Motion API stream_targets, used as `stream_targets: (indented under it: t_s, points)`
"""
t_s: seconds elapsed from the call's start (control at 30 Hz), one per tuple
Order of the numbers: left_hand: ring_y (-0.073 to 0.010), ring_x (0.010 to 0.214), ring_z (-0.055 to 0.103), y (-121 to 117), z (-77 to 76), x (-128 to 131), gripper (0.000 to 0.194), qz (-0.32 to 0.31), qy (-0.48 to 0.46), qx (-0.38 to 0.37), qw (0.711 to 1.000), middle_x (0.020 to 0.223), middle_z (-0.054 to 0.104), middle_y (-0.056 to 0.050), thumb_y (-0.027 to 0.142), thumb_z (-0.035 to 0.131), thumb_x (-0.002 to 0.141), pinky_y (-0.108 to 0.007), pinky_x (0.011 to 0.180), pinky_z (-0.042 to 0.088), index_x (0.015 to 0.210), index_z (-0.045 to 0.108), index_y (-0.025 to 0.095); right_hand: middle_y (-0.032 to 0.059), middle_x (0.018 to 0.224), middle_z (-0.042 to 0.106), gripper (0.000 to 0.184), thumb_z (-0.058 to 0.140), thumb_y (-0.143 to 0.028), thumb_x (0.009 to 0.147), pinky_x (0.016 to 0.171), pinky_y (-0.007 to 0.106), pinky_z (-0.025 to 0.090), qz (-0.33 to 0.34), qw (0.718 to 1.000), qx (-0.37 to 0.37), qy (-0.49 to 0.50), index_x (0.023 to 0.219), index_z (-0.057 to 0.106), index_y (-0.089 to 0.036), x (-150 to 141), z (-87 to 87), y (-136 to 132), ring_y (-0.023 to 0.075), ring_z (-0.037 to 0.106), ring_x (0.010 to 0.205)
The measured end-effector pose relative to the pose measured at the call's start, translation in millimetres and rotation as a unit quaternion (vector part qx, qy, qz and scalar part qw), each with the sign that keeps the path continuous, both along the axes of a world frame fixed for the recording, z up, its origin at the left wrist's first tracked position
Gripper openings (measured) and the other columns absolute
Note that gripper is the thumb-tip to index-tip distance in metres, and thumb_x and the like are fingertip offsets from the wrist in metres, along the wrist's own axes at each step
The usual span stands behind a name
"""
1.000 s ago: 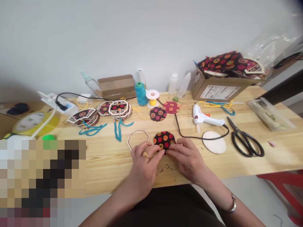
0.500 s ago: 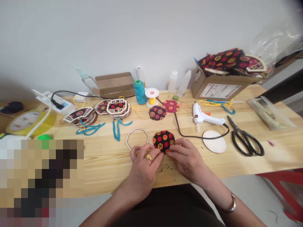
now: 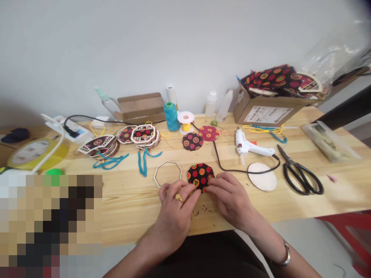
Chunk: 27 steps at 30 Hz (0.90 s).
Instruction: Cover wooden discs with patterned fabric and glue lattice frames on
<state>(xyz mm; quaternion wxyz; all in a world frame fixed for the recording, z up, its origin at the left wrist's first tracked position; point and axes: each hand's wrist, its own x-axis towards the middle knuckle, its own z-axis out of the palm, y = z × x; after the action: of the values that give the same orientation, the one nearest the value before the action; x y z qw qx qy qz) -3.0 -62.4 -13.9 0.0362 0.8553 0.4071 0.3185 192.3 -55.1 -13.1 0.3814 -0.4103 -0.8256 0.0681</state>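
Note:
A black round piece of fabric [image 3: 200, 175] with red and orange flower motifs lies on the table in front of me. My left hand [image 3: 177, 200], with a gold ring, has its thumb and forefinger closed on the near left edge of the cloth. At its near right edge, the bent fingers of my right hand [image 3: 232, 197] grip the rim. Just beyond my left fingers is a thin octagonal wooden frame [image 3: 155, 173], apart from the fabric. Dark scraps [image 3: 204, 208] lie between my wrists. The underside of the fabric is hidden.
To the right are a white glue gun [image 3: 253, 147] with a black cord, a pale oval disc [image 3: 262, 177] and black-handled scissors [image 3: 301, 175]. Behind stand a teal thread cone [image 3: 172, 117] and a yellow spool [image 3: 186, 126]. Framed ornaments [image 3: 145, 135] lie left; a cardboard box [image 3: 266, 110] stands back right.
The camera view has shifted slightly. Both hands stay at the near edge of the fabric piece, with small finger movements; the left hand has turned a little. Nothing else has moved.

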Motion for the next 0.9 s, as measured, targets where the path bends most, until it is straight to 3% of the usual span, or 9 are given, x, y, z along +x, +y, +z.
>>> stream_targets:
  t_s: [0.4, 0.7, 0.9]
  points:
    - [-0.0220, 0.095, 0.055, 2.3, -13.2, 4.9, 0.032, 0.010, -0.026, -0.004, 1.000, 0.092, 0.072, -0.004, 0.004, 0.045, 0.083, -0.042, 0.086, 0.028, 0.099, 0.068, 0.021, 0.0068, 0.093, 0.069, 0.035, 0.043, 0.000, 0.074, 0.075, 0.037, 0.049, 0.023, 0.999, -0.041, -0.019, 0.095, 0.064, -0.018, -3.9, 0.1, -1.3, 0.0212, 0.056, 0.087]
    - [-0.0204, 0.093, 0.055, 3.5, -15.1, 4.9, 0.030, 0.003, -0.044, 0.023, 0.999, 0.087, 0.070, -0.004, 0.007, 0.044, 0.083, -0.041, 0.085, 0.028, 0.099, 0.067, 0.020, 0.0069, 0.086, 0.069, 0.035, 0.043, 0.002, 0.074, 0.068, 0.034, 0.052, 0.010, 1.000, 0.008, 0.007, 0.090, 0.065, -0.019, -5.6, 1.0, 1.6, 0.0197, 0.057, 0.079]
    - [-0.0213, 0.095, 0.053, 3.2, -16.7, 4.7, 0.025, 0.003, -0.038, 0.019, 0.999, 0.092, 0.071, -0.004, 0.012, 0.047, 0.084, -0.041, 0.085, 0.026, 0.100, 0.065, 0.020, 0.0097, 0.100, 0.070, 0.038, 0.041, 0.003, 0.074, 0.075, 0.038, 0.055, -0.029, 0.999, 0.040, 0.001, 0.098, 0.064, -0.016, -3.0, -4.1, 1.3, 0.0219, 0.057, 0.090]
